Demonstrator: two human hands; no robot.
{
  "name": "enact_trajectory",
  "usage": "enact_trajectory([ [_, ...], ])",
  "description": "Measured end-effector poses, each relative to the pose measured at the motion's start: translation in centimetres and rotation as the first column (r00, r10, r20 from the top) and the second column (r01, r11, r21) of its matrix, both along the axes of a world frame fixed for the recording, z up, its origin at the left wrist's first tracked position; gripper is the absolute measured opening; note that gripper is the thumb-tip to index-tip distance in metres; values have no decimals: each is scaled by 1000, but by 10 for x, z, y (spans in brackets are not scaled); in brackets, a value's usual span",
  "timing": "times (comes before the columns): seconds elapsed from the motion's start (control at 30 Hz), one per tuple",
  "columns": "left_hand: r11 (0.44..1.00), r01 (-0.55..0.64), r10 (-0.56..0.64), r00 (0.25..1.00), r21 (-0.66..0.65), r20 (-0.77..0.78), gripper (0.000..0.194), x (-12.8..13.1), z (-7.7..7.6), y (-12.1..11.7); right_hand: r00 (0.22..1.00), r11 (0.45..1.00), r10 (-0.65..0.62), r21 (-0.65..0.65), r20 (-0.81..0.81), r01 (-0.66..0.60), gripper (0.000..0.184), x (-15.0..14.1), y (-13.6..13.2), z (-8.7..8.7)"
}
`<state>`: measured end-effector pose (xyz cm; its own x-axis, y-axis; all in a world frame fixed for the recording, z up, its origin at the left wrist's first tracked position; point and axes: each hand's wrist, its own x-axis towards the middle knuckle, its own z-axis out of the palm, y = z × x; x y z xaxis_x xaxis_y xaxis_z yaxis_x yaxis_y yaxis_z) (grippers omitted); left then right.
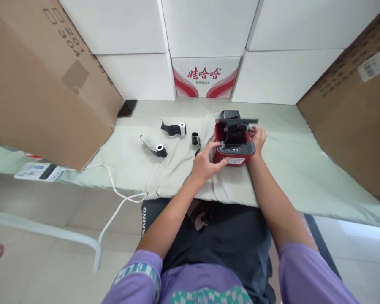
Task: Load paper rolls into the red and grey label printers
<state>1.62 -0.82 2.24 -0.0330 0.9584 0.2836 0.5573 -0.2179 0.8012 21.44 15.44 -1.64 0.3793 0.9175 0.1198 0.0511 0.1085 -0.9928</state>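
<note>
A red and black label printer point(234, 150) stands on the cloth-covered table, its lid point(237, 121) raised and its inner bay showing. My left hand point(205, 161) grips the printer's front left corner, thumb on the front face and fingers along the side. At the right side, my right hand point(257, 137) has its fingers bent in against the printer by the lid; what they pinch, if anything, is hidden. To the left lie small rolls with black strips trailing off: one roll point(183, 128) at the back, another roll point(161, 150) nearer, and a dark roll point(195, 138) beside the printer.
White boxes point(205, 27) are stacked along the back, one box point(205, 78) with red print. Large cardboard cartons flank the table, a left carton point(50, 84) and a right carton point(351, 114). A phone point(127, 108) lies by the left carton. A white cable point(114, 185) hangs off the front edge.
</note>
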Motion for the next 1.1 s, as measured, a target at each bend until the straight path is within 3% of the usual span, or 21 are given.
enact_trajectory([
  [0.1,1000,5,-5,1000,14,-27,52,-2,-3,-1,989,996,-88,-29,-122,85,24,-4,-3,1],
  [0.23,986,29,-18,997,165,-70,42,-7,0,0,984,995,-100,-19,-148,98,10,-10,-7,7],
  [0.33,962,-2,35,992,273,-119,25,-12,23,12,975,993,-116,10,-188,120,11,-11,-7,8],
  [0.4,965,22,33,978,262,-205,27,-14,47,30,968,991,-118,30,-223,128,13,-11,-6,6],
  [0.47,980,136,-75,931,147,-357,27,-12,71,55,962,992,-111,32,-250,123,13,-11,-4,5],
  [0.57,918,379,-377,742,-117,-554,27,1,95,93,958,993,-103,23,-268,113,13,-10,-2,4],
  [0.67,864,363,-502,578,-349,-643,34,20,100,118,961,994,-97,19,-261,105,13,-9,-1,4],
  [0.73,859,317,-511,544,-402,-665,37,29,97,127,963,995,-88,25,-255,98,13,-9,0,3],
  [0.9,884,366,-460,579,-289,-673,35,32,90,128,970,996,-70,46,-234,83,12,-8,2,-1],
  [1.0,915,381,-381,701,-136,-603,45,19,96,115,975,995,-76,53,-210,89,14,-7,3,-1],
  [1.1,933,348,-280,865,97,-416,56,-10,102,89,976,995,-81,35,-205,90,13,-6,3,-1],
])
